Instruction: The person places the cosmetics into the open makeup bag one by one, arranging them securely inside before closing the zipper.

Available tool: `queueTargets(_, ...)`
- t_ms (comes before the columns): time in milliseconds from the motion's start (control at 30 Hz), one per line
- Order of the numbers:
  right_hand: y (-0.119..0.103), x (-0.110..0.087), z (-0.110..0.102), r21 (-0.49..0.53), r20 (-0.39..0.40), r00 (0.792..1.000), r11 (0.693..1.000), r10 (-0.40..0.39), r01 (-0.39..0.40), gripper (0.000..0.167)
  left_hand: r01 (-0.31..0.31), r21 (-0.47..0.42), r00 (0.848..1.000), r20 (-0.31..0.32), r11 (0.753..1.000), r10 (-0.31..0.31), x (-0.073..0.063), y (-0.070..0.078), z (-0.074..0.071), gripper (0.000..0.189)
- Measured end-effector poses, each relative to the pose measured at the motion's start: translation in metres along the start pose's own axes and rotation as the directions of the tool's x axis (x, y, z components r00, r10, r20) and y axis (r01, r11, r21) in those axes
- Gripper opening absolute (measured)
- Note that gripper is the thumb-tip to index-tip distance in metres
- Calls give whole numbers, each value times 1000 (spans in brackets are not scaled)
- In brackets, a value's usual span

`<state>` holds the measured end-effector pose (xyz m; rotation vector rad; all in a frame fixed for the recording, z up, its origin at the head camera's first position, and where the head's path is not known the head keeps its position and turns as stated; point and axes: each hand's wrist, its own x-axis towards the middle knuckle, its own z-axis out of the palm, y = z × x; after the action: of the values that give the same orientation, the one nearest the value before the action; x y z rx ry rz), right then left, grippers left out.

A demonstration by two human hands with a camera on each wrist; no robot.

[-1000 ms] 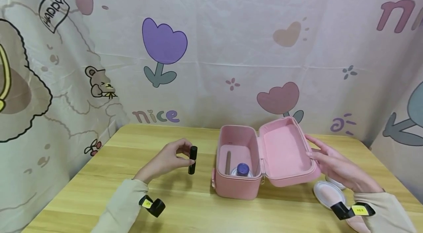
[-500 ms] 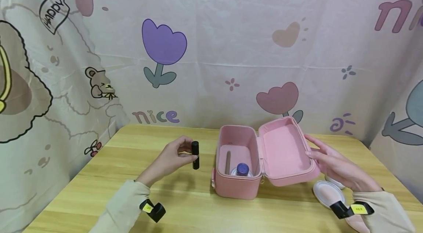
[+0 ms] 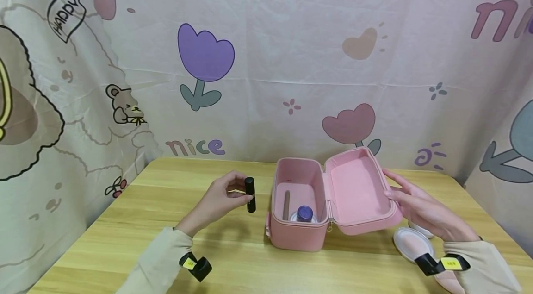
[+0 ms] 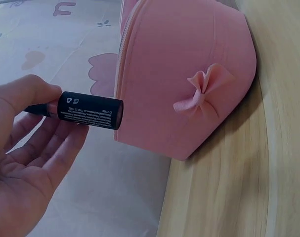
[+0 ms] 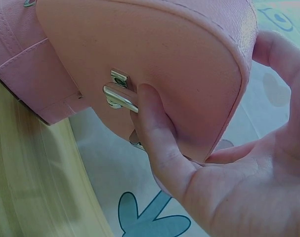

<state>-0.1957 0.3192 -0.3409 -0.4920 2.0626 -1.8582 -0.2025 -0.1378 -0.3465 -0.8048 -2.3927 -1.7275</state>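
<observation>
My left hand (image 3: 220, 195) pinches a small black lip gloss tube (image 3: 250, 187) upright, in the air just left of the pink cosmetic case (image 3: 296, 239). In the left wrist view the tube (image 4: 93, 109) shows fine white print, and the case's side carries a pink bow (image 4: 203, 95). My right hand (image 3: 422, 209) grips the outer edge of the case's raised lid (image 3: 359, 187). Seen from the right wrist, a finger lies by a metal handle fitting (image 5: 121, 97) on the lid's outside. Inside the case are a slim brown stick (image 3: 286, 205) and a blue-capped round container (image 3: 305, 213).
On the wooden table (image 3: 233, 257), a round white-rimmed item (image 3: 412, 244) lies under the right forearm, with another pale item partly hidden behind it. A printed curtain (image 3: 270, 53) hangs behind and at both sides.
My left hand has carried the lip gloss tube slightly to the right and up, closer to the case. The right hand still holds the lid in the same place.
</observation>
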Motion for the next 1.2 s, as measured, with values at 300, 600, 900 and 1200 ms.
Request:
queueTargets(300, 2, 0, 0, -4, 5, 1000, 1000, -14, 14, 74, -20, -21, 1000, 5, 1000, 20, 0, 8, 2, 29)
queueTargets(600, 2, 0, 0, -15, -10, 1000, 1000, -5, 5, 74, -38, -62, 999, -20, 997, 37, 2, 13, 11, 32)
queueTargets(900, 0, 0, 0, -15, -14, 1000, 1000, 10, -10, 75, -106, -3, 994, -27, 994, 106, 7, 19, 18, 41)
queueTargets(1200, -2, -1, 1, -20, -13, 1000, 1000, 15, -15, 76, -199, -11, 980, -10, 980, 199, 14, 22, 32, 43)
